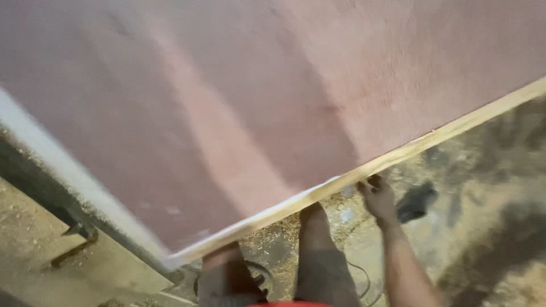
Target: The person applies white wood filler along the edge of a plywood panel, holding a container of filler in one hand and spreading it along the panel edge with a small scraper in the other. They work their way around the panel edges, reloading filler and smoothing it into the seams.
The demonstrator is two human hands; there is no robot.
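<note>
Plywood sheet [239, 102], reddish-pink on its broad face with a pale cut edge, fills the upper and middle of the frame, running from the upper right down to a corner at lower centre-left. It seems to be raised off the sawdust-strewn floor [489, 227] and mid-handling: it lies flat on nothing the picture shows, so the carrying or placing looks unfinished. The right hand [376, 198], just right of centre at the bottom, reaches up to the pale edge, its fingers [372, 183] curled against the underside of that edge, gripping the sheet. The left hand is not seen; it may be behind the sheet. Below the edge, the person's legs stand on the floor, and a dark cable [256, 273] loops by the feet. A dark shoe-like object [416, 202] lies right of the hand. At lower left is a pale board [51, 227] with a metal bracket [79, 241]. No packages, labels or signs show anywhere
</note>
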